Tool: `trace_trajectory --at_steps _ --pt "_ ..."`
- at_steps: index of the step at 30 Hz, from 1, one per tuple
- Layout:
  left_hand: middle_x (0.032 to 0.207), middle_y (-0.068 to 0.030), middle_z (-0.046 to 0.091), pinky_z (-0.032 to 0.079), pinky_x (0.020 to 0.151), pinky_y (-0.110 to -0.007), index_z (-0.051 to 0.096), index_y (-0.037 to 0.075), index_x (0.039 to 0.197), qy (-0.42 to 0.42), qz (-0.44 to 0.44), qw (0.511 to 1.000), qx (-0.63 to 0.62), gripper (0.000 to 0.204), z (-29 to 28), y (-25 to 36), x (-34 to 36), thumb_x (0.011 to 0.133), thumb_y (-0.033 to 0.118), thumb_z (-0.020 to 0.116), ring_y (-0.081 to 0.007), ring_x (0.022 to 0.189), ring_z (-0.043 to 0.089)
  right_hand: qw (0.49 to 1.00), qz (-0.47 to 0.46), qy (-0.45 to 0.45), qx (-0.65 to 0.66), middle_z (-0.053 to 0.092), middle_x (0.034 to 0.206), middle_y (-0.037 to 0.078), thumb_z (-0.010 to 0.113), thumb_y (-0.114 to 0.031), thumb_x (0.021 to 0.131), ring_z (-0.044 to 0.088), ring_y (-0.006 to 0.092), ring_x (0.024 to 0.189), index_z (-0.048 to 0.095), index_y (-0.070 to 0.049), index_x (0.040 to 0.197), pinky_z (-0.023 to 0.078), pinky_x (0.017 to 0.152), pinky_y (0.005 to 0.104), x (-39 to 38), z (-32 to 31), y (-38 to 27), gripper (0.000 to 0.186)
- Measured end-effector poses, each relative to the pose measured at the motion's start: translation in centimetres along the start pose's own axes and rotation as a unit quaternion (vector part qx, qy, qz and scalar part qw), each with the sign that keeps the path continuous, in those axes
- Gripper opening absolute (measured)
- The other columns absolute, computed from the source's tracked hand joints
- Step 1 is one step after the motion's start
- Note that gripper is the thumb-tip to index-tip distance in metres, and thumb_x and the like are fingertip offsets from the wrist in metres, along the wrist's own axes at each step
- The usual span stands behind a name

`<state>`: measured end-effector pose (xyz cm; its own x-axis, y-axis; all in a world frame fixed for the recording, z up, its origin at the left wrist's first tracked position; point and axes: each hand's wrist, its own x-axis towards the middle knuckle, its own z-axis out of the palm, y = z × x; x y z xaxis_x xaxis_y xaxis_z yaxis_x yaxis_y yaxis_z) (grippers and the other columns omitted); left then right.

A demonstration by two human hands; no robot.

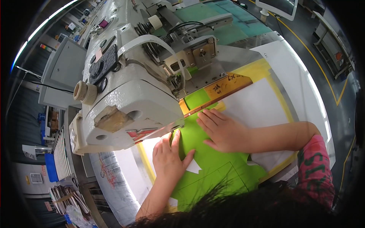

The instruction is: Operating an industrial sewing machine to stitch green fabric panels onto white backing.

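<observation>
A bright green piece of fabric [213,167] with thin dark lines on it lies spread over a white, yellow-taped work surface. My left hand [168,156] rests flat on its left edge, fingers apart, fingertips close under the sewing machine head [133,110]. On the fabric's upper right part my right hand [224,131] lies flat with fingers stretched out, near an amber-coloured template bar [228,86] that bears handwriting. More green fabric shows through the gap in that bar. The machine's needle area is partly hidden behind its white housing.
A metal clamp assembly [201,53] with cables stands behind the template. At the far right is a monitor [279,7]. Tangled red threads [106,173] lie on the table's left side, and bundled papers [68,199] sit at the lower left. Dark hair covers the lower edge.
</observation>
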<state>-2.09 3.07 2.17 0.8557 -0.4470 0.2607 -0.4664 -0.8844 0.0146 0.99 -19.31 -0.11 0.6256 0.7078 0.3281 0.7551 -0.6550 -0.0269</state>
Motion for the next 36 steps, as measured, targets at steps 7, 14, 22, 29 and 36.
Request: trace_trajectory --at_steps 7,14,22,29,36 --pt "0.118 -0.0157 0.050 0.042 0.088 -0.040 0.051 0.004 0.123 -0.029 -0.028 0.999 -0.014 0.064 -0.4 0.9 0.8 0.072 0.037 0.072 -0.0319 0.101 0.052 1.000 -0.003 -0.002 0.011 0.048 0.127 0.026 0.054 -0.036 0.086 0.045 0.0369 0.121 0.050 0.011 0.121 0.031 0.106 0.0442 -0.2 0.0 0.8 0.059" --pt "0.122 -0.0163 0.049 0.041 0.091 -0.042 0.051 0.003 0.122 -0.036 -0.042 0.998 -0.026 0.061 0.2 1.3 1.6 0.072 0.031 0.072 -0.0341 0.105 0.051 0.999 -0.012 -0.018 0.024 0.047 0.127 0.026 0.055 -0.036 0.086 0.044 0.0355 0.123 0.051 0.011 0.118 0.032 0.106 0.0422 -0.3 0.6 2.0 0.057" --pt "0.124 -0.0166 0.049 0.040 0.093 -0.042 0.051 0.003 0.121 -0.027 -0.052 0.998 -0.022 0.060 0.4 1.8 1.7 0.072 0.030 0.072 -0.0336 0.109 0.051 0.994 -0.050 0.004 0.098 0.053 0.119 0.022 0.057 -0.033 0.087 0.049 0.0325 0.115 0.056 0.006 0.110 0.035 0.102 0.0416 -1.7 -0.3 4.1 0.046" --pt "0.123 -0.0164 0.049 0.038 0.096 -0.043 0.051 0.004 0.121 -0.025 -0.066 0.997 -0.024 0.059 0.5 2.1 1.7 0.073 0.031 0.072 -0.0325 0.113 0.050 0.873 -0.014 -0.136 0.469 0.055 0.122 0.008 0.061 -0.020 0.086 0.054 0.0266 0.108 0.055 -0.007 0.119 0.041 0.095 0.0391 -6.2 -5.7 9.2 0.036" --pt "0.120 -0.0145 0.052 0.038 0.096 -0.042 0.052 0.003 0.120 -0.047 -0.023 0.998 -0.041 0.059 -0.8 4.3 3.7 0.073 0.031 0.073 -0.0318 0.113 0.050 0.919 0.061 -0.102 0.376 0.060 0.106 0.010 0.061 -0.022 0.085 0.058 0.0258 0.100 0.055 -0.005 0.120 0.046 0.086 0.0367 -5.6 -5.4 7.9 0.039"
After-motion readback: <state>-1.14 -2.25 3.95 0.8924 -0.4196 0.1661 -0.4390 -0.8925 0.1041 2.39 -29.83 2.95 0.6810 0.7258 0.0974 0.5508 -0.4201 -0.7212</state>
